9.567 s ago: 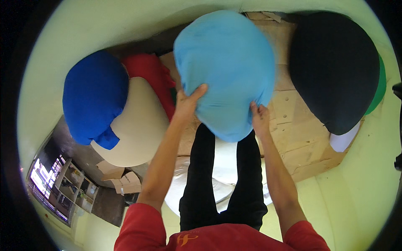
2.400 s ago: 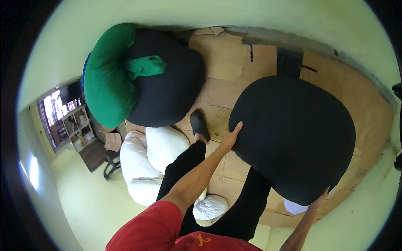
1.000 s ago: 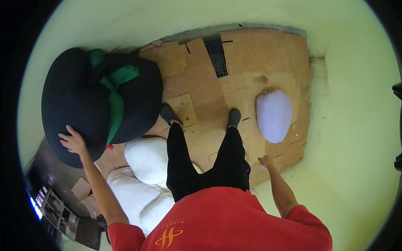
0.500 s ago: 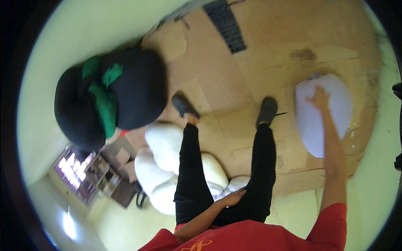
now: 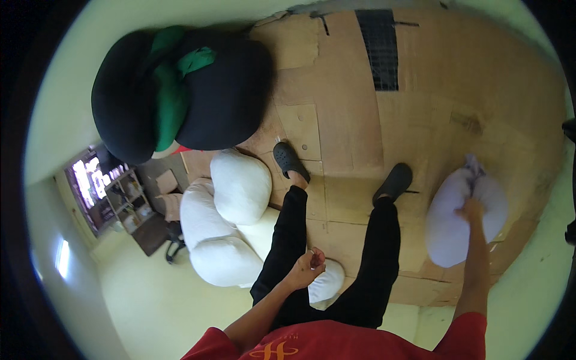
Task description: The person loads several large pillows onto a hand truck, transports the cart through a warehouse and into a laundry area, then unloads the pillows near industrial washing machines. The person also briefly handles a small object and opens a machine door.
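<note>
At the right on the floor lies a plump pale lavender stuffed bag (image 5: 453,240), its gathered neck pointing away from me. My right hand (image 5: 471,209) presses into its middle, fingers bent and sunk in a crease of the cloth. Over my left thigh, my left hand (image 5: 307,269) is raised with the fingers curled in toward the thumb. Whatever it may hold is too small to make out.
Big black stuffed sacks (image 5: 225,96) with green cloth (image 5: 171,105) lean at the far left wall. White stuffed bags (image 5: 240,186) are piled left of my legs. Cardboard sheets (image 5: 342,114) cover the floor. A shelf (image 5: 129,201) stands at the left by a bright window.
My right hand, spread on the lavender bag before, now sinks into it with bent fingers. The bag's neck shows more. My left hand has risen off my lap, fingers curled. The view has shifted.
</note>
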The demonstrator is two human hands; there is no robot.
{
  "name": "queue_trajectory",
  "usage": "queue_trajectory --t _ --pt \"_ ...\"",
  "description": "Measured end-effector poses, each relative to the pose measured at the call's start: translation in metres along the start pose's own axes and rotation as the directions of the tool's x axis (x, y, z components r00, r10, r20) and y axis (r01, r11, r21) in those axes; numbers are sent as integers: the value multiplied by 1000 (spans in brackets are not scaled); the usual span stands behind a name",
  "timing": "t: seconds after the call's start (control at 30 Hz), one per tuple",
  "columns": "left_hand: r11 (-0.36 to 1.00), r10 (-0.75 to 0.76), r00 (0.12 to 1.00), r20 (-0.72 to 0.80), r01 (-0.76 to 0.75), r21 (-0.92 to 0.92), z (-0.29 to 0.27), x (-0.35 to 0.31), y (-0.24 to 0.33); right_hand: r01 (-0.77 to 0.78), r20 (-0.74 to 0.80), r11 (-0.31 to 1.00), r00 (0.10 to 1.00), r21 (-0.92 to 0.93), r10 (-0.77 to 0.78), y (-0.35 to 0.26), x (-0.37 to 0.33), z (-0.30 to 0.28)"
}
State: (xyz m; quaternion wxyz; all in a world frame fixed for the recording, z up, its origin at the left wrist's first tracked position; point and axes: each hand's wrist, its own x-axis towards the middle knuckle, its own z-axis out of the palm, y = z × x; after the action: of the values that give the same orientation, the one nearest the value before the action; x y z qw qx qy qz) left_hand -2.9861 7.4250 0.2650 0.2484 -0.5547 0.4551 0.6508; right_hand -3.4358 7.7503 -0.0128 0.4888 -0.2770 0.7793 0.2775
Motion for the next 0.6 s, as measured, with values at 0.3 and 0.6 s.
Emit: queue_trajectory --t 0.3,0.6 --pt "969 238 971 8 -237 -74 -113 -41 13 288 83 936 958 -204 -276 -84 -277 -40" --pt "651 545 808 -224 -576 -494 -318 -136 50 354 -206 831 857 -429 -472 -286 -455 -251"
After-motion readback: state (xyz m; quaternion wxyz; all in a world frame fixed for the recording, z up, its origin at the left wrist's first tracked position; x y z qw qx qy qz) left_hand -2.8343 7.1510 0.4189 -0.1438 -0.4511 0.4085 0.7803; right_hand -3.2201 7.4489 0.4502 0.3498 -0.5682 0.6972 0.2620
